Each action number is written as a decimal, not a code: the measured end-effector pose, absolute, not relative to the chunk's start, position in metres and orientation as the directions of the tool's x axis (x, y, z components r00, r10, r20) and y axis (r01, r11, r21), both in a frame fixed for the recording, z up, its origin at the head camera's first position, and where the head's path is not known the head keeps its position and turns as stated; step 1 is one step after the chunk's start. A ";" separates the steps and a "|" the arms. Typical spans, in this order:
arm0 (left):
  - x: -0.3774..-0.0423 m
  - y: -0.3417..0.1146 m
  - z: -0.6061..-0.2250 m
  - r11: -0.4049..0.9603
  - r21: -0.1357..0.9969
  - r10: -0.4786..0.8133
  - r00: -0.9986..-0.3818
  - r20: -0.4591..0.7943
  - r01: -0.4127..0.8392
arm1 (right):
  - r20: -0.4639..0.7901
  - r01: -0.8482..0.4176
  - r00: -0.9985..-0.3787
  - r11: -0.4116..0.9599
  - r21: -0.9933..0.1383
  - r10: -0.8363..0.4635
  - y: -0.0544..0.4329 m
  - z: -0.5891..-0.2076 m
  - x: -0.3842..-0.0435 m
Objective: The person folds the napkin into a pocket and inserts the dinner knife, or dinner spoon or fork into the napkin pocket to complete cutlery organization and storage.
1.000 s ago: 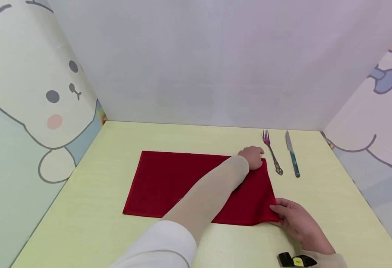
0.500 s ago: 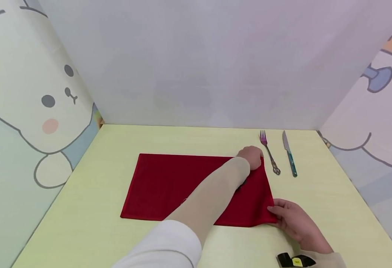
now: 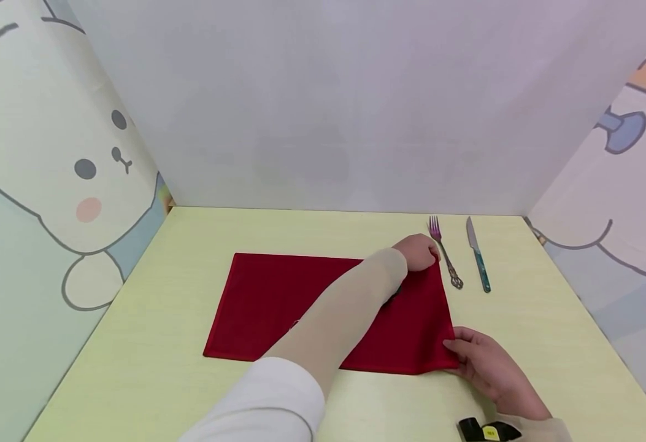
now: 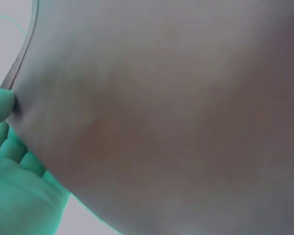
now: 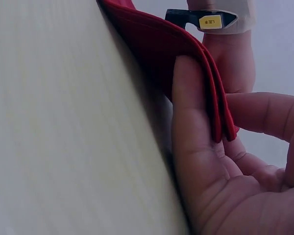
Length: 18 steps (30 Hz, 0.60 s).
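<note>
A red cloth napkin [image 3: 278, 301] lies as a long rectangle on the table, with its right end gripped at both corners. My left hand [image 3: 418, 252] reaches across it and pinches the far right corner; in the left wrist view, the thumb [image 4: 1, 105] presses on that corner and the cloth [image 4: 157, 117] fills most of the picture in odd colours. At the near right corner my right hand [image 3: 483, 362] pinches the edge between thumb and fingers. The right wrist view shows two layers of red cloth [image 5: 206, 73] there, lifted slightly off the table.
A fork [image 3: 445, 252] with purple tines and, right of it, a knife [image 3: 478, 255] with a teal handle lie just beyond the napkin's right end. The pale yellow table [image 3: 135, 374] meets a plain wall [image 3: 323, 110] at the back. Cartoon-printed panels stand on both sides.
My left hand has shifted slightly up and away with the far corner, and the napkin's right edge looks a little tauter. My right hand keeps its pinch almost unmoved.
</note>
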<state>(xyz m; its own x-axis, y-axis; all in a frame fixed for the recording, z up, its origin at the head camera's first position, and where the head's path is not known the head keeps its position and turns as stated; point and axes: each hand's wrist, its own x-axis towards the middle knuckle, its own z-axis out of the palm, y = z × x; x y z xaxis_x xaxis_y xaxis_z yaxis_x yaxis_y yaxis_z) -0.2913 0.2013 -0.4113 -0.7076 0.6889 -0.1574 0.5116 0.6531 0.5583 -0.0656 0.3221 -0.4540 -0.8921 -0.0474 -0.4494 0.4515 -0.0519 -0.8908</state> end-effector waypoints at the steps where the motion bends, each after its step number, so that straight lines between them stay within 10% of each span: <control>1: -0.293 0.200 -0.409 0.652 0.561 0.691 -0.704 -0.161 0.511 | -0.451 0.452 -0.892 -0.052 -0.890 -0.040 0.322 -0.454 -0.065; 18: -0.307 0.166 -0.356 0.568 0.626 0.757 -0.638 -0.142 0.535 | -0.329 0.328 -0.944 -0.248 -0.912 -0.039 0.314 -0.424 -0.062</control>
